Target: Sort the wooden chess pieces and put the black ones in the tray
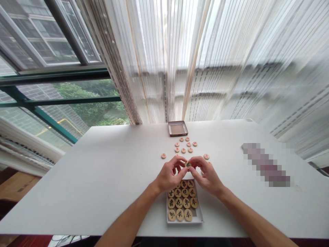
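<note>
Between the fingertips of my left hand (171,172) and my right hand (205,174), a round wooden Chinese chess piece (188,165) with a black character is pinched. Both hands are closed on it, above the far end of a white box tray (197,219). Rows of black-lettered pieces (185,192) lie face up in the tray, with a bare spot at its near right corner. My hands cover part of the far row. Beyond them, several red-lettered pieces (183,150) lie loose on the table; some are partly hidden behind my fingers.
An open box lid (178,129) lies at the table's far edge. A lone red piece (163,155) is left of the others, another (206,156) to the right. On the right side of the white table (102,178) lies a blurred-out object (267,166). Curtains (205,68) hang behind.
</note>
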